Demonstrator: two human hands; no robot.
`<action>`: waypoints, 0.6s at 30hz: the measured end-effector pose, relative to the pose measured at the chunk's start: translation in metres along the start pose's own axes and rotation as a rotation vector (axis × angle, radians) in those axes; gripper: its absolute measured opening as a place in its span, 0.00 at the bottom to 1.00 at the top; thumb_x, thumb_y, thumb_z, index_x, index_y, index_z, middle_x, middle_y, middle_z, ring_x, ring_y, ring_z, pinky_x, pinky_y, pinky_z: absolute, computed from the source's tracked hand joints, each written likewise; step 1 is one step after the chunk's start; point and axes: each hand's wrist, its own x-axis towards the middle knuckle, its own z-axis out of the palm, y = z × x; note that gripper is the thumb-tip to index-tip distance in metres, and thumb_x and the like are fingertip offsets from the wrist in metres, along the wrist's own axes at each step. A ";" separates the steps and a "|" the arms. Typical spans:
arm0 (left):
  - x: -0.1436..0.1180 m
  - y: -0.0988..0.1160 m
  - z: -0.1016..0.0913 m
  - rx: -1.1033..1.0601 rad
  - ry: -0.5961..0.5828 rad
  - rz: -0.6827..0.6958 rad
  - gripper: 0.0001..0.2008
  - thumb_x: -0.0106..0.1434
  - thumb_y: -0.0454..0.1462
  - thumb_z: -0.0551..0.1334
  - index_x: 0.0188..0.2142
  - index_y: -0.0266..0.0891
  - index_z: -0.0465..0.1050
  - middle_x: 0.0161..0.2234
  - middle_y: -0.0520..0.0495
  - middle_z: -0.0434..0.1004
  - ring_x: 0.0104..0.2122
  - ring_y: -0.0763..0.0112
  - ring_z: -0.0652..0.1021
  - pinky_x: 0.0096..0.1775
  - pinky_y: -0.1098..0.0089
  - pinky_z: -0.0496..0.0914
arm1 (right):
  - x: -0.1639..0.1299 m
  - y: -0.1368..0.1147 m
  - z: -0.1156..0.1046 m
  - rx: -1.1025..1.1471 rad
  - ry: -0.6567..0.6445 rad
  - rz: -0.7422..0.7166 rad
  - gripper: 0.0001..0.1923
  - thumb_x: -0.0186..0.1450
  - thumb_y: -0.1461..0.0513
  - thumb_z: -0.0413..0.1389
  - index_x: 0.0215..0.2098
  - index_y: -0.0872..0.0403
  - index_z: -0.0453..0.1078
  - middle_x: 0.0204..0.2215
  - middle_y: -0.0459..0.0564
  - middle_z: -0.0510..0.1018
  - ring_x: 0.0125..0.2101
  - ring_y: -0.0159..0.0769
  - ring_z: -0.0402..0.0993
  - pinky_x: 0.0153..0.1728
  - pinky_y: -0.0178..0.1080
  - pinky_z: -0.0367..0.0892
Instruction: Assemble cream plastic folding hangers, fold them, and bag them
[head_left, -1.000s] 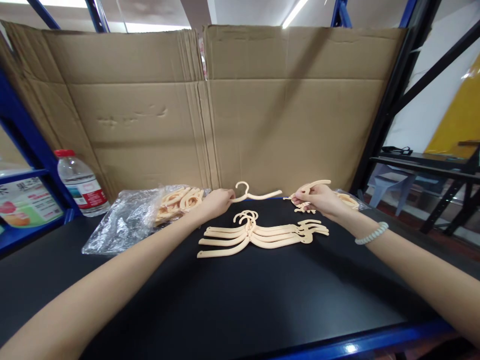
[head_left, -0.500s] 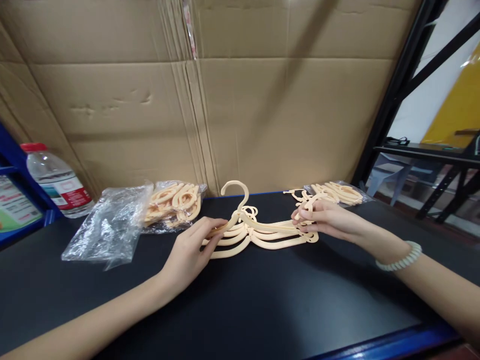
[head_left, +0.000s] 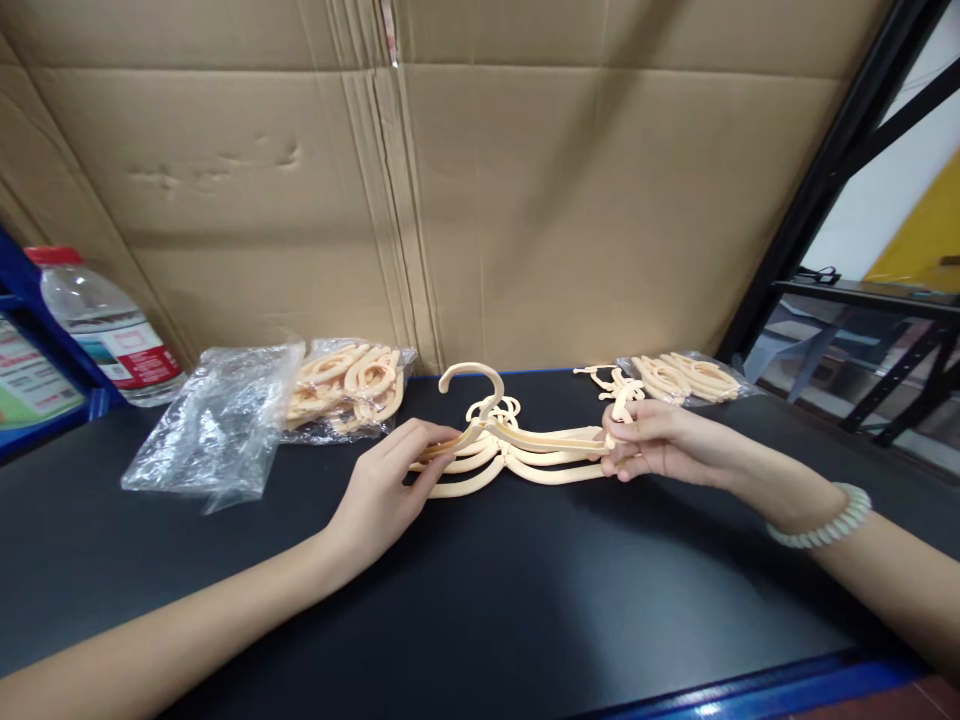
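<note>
A small pile of cream plastic hangers [head_left: 525, 458] lies in the middle of the black table [head_left: 480, 590]. One more hanger [head_left: 487, 420] sits on top with its hook raised. My left hand [head_left: 386, 490] pinches that hanger's left arm and touches the pile's left ends. My right hand [head_left: 660, 445] grips the right end of the same hanger and wears a pale bead bracelet [head_left: 821, 520] on the wrist.
A clear bag of hanger parts [head_left: 349, 390] and a crumpled plastic bag [head_left: 214, 430] lie at the back left. More cream pieces in plastic [head_left: 675, 378] sit at the back right. A water bottle [head_left: 97, 325] stands far left. Cardboard [head_left: 480, 190] walls the back.
Both hands brought the separate hanger from the back of the table down onto the pile. The view has also tilted lower and closer.
</note>
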 end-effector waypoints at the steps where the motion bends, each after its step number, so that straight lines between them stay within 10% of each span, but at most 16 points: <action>1: 0.000 0.000 0.000 0.000 0.000 0.001 0.05 0.67 0.35 0.57 0.42 0.40 0.70 0.35 0.49 0.76 0.34 0.71 0.78 0.35 0.73 0.74 | 0.000 0.001 0.000 -0.012 0.003 -0.011 0.17 0.53 0.57 0.68 0.25 0.55 0.64 0.21 0.46 0.75 0.30 0.36 0.78 0.30 0.35 0.72; 18: -0.001 0.000 0.000 -0.043 -0.015 -0.002 0.06 0.67 0.33 0.57 0.43 0.40 0.71 0.36 0.48 0.76 0.35 0.70 0.77 0.36 0.72 0.73 | 0.006 0.016 0.020 -0.400 0.359 -0.453 0.21 0.53 0.47 0.64 0.26 0.52 0.62 0.17 0.45 0.73 0.18 0.31 0.71 0.21 0.34 0.68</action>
